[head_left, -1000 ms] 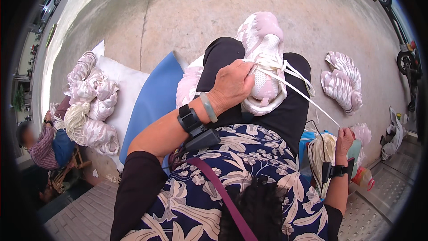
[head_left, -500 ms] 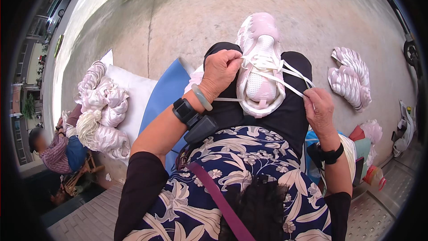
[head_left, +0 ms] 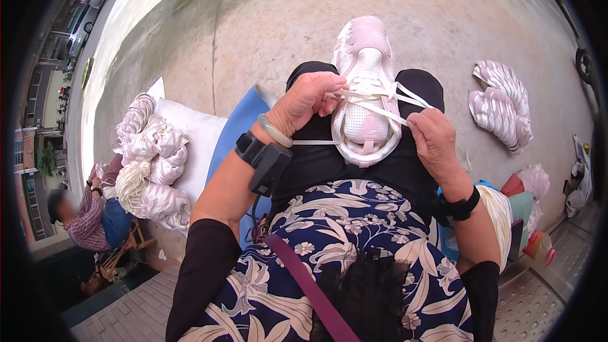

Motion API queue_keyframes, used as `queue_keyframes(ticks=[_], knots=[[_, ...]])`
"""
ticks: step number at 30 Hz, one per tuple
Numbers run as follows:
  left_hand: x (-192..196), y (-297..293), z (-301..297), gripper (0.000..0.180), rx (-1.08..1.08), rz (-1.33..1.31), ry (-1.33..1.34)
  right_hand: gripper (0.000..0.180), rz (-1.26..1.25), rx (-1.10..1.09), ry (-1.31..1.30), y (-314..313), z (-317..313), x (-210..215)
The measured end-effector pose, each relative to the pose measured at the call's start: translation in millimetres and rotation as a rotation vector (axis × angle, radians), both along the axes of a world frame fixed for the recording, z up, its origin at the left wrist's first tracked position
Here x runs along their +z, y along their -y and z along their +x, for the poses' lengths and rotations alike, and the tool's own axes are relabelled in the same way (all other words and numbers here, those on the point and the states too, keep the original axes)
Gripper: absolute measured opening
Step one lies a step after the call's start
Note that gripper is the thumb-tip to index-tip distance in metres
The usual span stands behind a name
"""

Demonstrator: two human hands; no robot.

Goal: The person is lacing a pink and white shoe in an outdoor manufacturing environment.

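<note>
A pink and white sneaker point(head_left: 366, 33) rests across my black-clad thighs, toe pointing away from me and heel opening toward me. White shoelaces point(head_left: 384, 113) cross over its tongue and run out to both sides. My left hand point(head_left: 311, 97) is closed at the sneaker's left edge, pinching a lace between thumb and fingertips. On the other side, my right hand point(head_left: 434, 142) pinches a lace that comes diagonally off the tongue; another strand loops to the same hand. A thin lace end also stretches left from the heel, below my left hand.
Bundled pink and white shoe uppers point(head_left: 154, 142) lie at left on a white sack point(head_left: 196, 128), beside a curved blue sheet point(head_left: 239, 120). More uppers point(head_left: 500, 107) sit on the floor at right, above a bundle of white laces point(head_left: 495, 215). Another person point(head_left: 92, 218) sits far left.
My right hand has moved left and up, closer to the sneaker. My left hand has turned slightly, its fingers curling in more. The laces between the hands hang in a different line.
</note>
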State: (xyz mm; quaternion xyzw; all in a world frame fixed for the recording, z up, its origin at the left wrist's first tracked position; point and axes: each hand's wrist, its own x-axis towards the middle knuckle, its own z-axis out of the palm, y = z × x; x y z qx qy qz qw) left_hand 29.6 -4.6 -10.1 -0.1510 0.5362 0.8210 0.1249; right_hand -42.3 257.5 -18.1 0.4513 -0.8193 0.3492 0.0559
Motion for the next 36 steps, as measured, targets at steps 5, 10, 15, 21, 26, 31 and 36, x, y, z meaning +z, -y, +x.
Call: queue_keyframes(ticks=[5, 10, 15, 21, 26, 31, 36], knots=[[-6.3, -2.0, 0.7, 0.019, -0.016, -0.096, -0.024, 0.004, 0.048, -0.151, 0.007, -48.2, -6.7, -2.1], [-4.3, -8.6, 5.6, 0.018, 0.041, -0.234, -0.005, 0.004, 0.126, -0.269, 0.100, -108.9, -14.0, -22.2], [-7.2, -18.1, 7.5, 0.008, 0.194, -0.776, -0.336, 0.012, 0.150, -0.085, 0.062, -57.2, 2.7, 5.2], [10.6, -56.5, -3.5, 0.009, 0.119, -1.354, -0.715, 0.036, -0.060, -0.017, -0.012, 15.4, 12.7, 16.1], [-1.6, -70.7, -7.9, 0.008, 0.043, -1.529, -0.702, 0.036, 0.093, -0.026, 0.000, 38.0, 17.0, 8.0], [-1.4, -69.3, -18.5, 0.008, 0.086, -1.551, -0.693, 0.019, 0.075, -0.052, 0.000, 40.4, 3.2, 4.4], [11.0, -80.7, -24.1, 0.013, 0.072, -1.615, -0.675, 0.017, 0.013, -0.093, 0.064, 39.2, -3.6, 3.1]])
